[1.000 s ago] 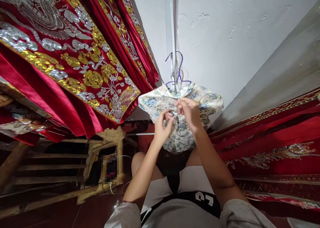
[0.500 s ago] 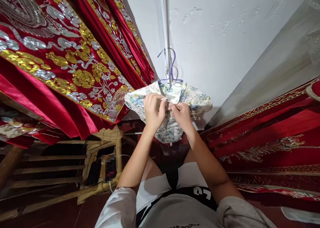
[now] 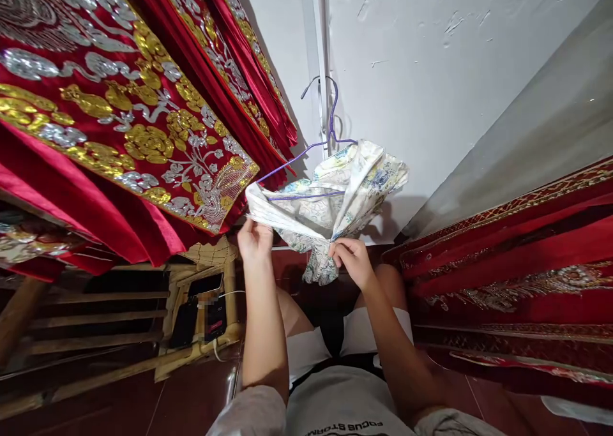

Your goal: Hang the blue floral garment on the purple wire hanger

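Observation:
A white floral blouse hangs from a purple wire hanger, which is hooked on the pale pole. The blouse's left side is off the hanger's left arm, which lies bare, while its right side stays on. My left hand pinches the blouse at its left shoulder, just below the hanger's left end. Lower down, my right hand pinches the front edge near the middle. Folds bunch between the two hands, and the neckline is pulled wide.
Red garments with gold and silver embroidery hang at the left. More red embroidered cloth is on the right. A bamboo chair at lower left bears a phone with a white cable. Behind the hanger is a white wall.
Both hands have moved down and apart, my left hand to the left. The blouse's left side has come off the hanger, and its neckline has opened wide.

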Tool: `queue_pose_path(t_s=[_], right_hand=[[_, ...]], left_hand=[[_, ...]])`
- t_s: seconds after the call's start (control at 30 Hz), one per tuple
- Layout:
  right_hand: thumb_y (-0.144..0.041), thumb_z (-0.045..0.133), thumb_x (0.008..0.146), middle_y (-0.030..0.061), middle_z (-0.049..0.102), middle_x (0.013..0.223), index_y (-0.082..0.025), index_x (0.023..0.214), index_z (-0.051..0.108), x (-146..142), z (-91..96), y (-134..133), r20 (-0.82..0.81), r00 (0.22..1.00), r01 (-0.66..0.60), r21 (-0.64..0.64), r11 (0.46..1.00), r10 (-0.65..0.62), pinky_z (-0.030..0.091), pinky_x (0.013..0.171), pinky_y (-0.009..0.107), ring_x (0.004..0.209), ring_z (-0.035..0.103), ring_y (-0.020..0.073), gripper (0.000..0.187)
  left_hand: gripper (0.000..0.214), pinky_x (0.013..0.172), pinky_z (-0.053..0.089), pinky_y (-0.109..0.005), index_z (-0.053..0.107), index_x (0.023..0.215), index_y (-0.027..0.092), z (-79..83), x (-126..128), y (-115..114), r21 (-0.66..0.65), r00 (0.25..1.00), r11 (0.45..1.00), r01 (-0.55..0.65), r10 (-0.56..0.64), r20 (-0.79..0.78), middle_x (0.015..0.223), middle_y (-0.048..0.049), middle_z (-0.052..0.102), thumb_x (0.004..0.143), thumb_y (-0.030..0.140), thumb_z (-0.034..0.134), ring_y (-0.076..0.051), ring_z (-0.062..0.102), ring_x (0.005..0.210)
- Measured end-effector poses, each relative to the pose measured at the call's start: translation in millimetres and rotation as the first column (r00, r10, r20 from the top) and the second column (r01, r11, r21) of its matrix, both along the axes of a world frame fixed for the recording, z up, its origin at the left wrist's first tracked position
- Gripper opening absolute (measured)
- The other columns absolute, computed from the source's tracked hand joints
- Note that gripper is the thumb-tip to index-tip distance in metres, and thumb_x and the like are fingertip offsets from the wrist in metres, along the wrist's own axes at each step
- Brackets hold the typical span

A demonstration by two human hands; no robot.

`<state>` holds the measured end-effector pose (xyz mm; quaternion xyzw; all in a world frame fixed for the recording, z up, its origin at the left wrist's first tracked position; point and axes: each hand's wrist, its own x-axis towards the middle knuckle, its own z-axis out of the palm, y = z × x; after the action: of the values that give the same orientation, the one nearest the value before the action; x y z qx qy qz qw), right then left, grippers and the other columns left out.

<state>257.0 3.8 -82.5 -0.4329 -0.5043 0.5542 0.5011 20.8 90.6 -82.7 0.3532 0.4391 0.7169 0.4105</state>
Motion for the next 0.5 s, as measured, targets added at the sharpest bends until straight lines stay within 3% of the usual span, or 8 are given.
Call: queue_pose_path(t_s=[0.13,0.2,0.27,0.33,0.43,0.5], right_hand=[[-0.031,0.056,0.078,-0.0037,0.048,0.043,-0.020,0.057,0.063,13.0,-3.0,-2.6,0.011,0.998,0.060,-0.005,0.998,-0.060,0.033,0.050,0.026,0.044,0.042,0.0119,0.025],[-0.028,0.054,0.078,-0.0038,0.047,0.041,-0.020,0.055,0.061,26.0,-6.6,-3.4,0.097,0.995,0.033,-0.012,0.999,-0.031,0.032,0.050,0.026,0.043,0.041,0.0120,0.026],[-0.026,0.054,0.080,-0.0032,0.047,0.042,-0.020,0.054,0.061,39.1,-11.0,-4.3,0.221,0.972,-0.075,-0.052,0.996,0.085,0.034,0.051,0.027,0.044,0.043,0.0126,0.028],[-0.029,0.056,0.083,-0.0018,0.051,0.045,-0.020,0.055,0.061,48.0,-14.7,-4.4,0.347,0.925,-0.129,-0.095,0.987,0.154,0.038,0.054,0.028,0.047,0.047,0.0141,0.030],[-0.041,0.058,0.090,0.0038,0.067,0.065,-0.021,0.069,0.068,48.3,-17.4,-1.8,0.420,0.907,0.013,-0.018,1.000,-0.004,0.047,0.068,0.032,0.066,0.060,0.0201,0.031],[-0.053,0.052,0.096,0.0080,0.073,0.087,-0.023,0.085,0.072,41.2,-16.5,1.1,0.316,0.945,0.070,0.048,0.996,-0.081,0.051,0.083,0.036,0.088,0.066,0.0249,0.038]], left_hand=[[0.033,0.083,0.058,-0.035,0.068,0.098,0.013,-36.0,44.7,-28.5,-0.128,0.999,0.992,0.003,0.001,0.033,0.090,-0.0125,0.075,0.093,0.043,0.056,-0.023,0.072,0.095],[0.028,0.083,0.056,-0.034,0.069,0.095,0.013,-46.6,59.8,-43.8,-0.180,0.986,0.984,0.019,-0.049,-0.162,0.092,-0.0111,0.075,0.085,0.039,0.063,-0.023,0.071,0.094],[0.025,0.083,0.054,-0.033,0.068,0.089,0.014,-50.8,66.5,-56.6,-0.221,0.918,0.970,0.106,-0.181,-0.353,0.090,-0.0091,0.075,0.082,0.038,0.066,-0.023,0.069,0.090],[0.025,0.081,0.053,-0.032,0.066,0.086,0.016,-47.0,69.4,-67.3,-0.224,0.880,0.958,0.180,-0.259,-0.397,0.085,-0.0062,0.072,0.087,0.041,0.063,-0.020,0.066,0.083],[0.029,0.082,0.052,-0.030,0.064,0.090,0.018,-28.4,78.2,-81.9,-0.144,0.904,0.958,0.246,-0.281,-0.323,0.088,-0.0044,0.068,0.095,0.046,0.058,-0.019,0.064,0.083],[0.028,0.087,0.052,-0.032,0.066,0.092,0.019,-12.9,89.9,-90.7,-0.087,0.871,0.932,0.351,-0.359,-0.336,0.095,-0.0065,0.069,0.096,0.046,0.060,-0.021,0.065,0.093]])
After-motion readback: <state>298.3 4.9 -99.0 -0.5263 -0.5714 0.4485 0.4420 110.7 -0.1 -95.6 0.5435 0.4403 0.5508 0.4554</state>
